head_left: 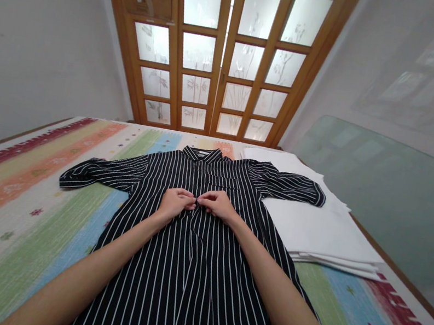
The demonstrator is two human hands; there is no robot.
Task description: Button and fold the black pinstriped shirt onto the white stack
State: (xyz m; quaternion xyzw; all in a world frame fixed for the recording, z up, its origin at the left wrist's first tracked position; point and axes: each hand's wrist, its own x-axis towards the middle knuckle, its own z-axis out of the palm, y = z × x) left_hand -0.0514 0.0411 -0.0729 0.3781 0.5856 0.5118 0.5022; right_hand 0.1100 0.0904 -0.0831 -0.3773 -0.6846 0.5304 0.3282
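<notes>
While the shirt point(189, 252) lies flat, both hands point(176, 203) point(218, 206) pinch its front — mid-chest.

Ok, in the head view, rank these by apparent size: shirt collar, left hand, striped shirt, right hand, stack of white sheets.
1. Striped shirt
2. Stack of white sheets
3. Left hand, right hand: too alike to rank
4. Shirt collar

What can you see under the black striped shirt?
The colourful cloth shows around the shirt, and a white stack extends from under one sleeve. Whatever the shirt's body covers is hidden.
</notes>
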